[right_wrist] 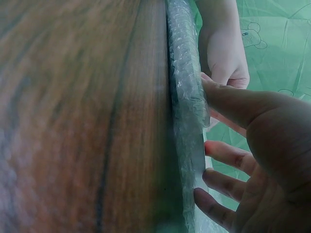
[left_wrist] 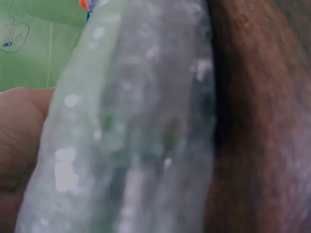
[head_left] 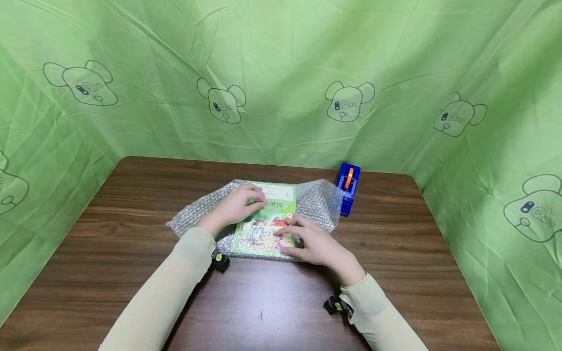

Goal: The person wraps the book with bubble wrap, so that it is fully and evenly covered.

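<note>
A green illustrated book (head_left: 281, 193) lies flat on a sheet of bubble wrap (head_left: 319, 202) that spreads out to both sides. Some of the wrap covers the lower part of the cover. My left hand (head_left: 238, 204) rests on the book's upper left, its fingers loosely bent. On the lower right part of the cover, my right hand (head_left: 315, 243) presses with spread fingers. The right wrist view shows its fingertips (right_wrist: 210, 147) against the wrapped book, with the left hand (right_wrist: 226, 58) beyond. Blurred bubble wrap (left_wrist: 131, 136) fills the middle of the left wrist view.
A blue tape dispenser (head_left: 346, 201) with an orange wheel stands at the right end of the wrap, near the back of the brown wooden table (head_left: 386, 234). Green curtains (head_left: 281, 97) with bear-head prints hang behind and at both sides.
</note>
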### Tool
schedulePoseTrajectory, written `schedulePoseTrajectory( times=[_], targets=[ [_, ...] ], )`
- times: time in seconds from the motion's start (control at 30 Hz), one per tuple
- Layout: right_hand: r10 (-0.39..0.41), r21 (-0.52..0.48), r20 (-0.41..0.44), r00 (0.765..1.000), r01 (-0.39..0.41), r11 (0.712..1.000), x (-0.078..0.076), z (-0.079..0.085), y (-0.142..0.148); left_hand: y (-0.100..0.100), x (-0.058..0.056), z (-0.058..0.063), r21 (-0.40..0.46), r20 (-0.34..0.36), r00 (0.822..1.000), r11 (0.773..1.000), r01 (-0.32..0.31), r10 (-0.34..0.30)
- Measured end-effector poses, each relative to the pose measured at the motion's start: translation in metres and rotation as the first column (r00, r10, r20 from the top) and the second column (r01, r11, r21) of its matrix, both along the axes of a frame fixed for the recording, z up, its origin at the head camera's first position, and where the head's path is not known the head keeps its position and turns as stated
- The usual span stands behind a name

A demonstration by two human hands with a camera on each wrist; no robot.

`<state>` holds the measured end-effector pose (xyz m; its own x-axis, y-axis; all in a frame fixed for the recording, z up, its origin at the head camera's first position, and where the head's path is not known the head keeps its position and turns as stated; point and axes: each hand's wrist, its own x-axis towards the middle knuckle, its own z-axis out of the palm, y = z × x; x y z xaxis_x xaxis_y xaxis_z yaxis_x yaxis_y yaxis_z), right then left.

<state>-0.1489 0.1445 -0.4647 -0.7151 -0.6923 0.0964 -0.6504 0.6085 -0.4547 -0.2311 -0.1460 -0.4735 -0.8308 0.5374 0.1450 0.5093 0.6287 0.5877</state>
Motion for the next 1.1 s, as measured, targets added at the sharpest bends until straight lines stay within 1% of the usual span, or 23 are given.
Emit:
schedulePoseTrajectory(
  times=[0.07, 0.17, 0.33, 0.43, 0.63, 0.83, 1.1],
  targets=[
    [0.001, 0.002, 0.005, 1.0, -0.001, 1.0, 0.0, 0.0, 0.0, -0.001, 0.001, -0.001, -0.021, -0.012, 1.0, 1.0, 0.013, -0.013],
    [0.0, 0.004, 0.009, 1.0, 0.0, 1.0, 0.0, 0.001, 0.0, -0.003, 0.006, 0.001, -0.081, -0.008, 0.999, 0.996, 0.032, -0.033],
    [-0.006, 0.007, 0.008, 1.0, 0.006, 1.0, 0.0, 0.001, 0.0, -0.005, 0.022, 0.008, -0.168, 0.065, 0.995, 0.982, 0.086, -0.076],
    [-0.009, 0.01, 0.009, 1.0, 0.009, 1.0, 0.0, 0.001, 0.0, -0.005, 0.029, 0.011, -0.179, 0.101, 0.99, 0.978, 0.11, -0.093],
    [-0.01, 0.01, 0.023, 1.0, 0.009, 1.0, 0.001, 0.001, 0.0, -0.008, 0.038, 0.011, -0.196, 0.156, 0.985, 0.975, 0.107, -0.077],
    [-0.021, 0.019, 0.047, 0.999, 0.02, 1.0, 0.001, 0.001, 0.001, -0.009, 0.041, 0.006, -0.178, 0.193, 0.978, 0.977, 0.114, -0.079],
    [-0.027, 0.023, 0.05, 0.998, 0.026, 0.999, 0.002, 0.002, 0.001, -0.011, 0.04, 0.001, -0.156, 0.194, 0.978, 0.981, 0.112, -0.081]
  ],
)
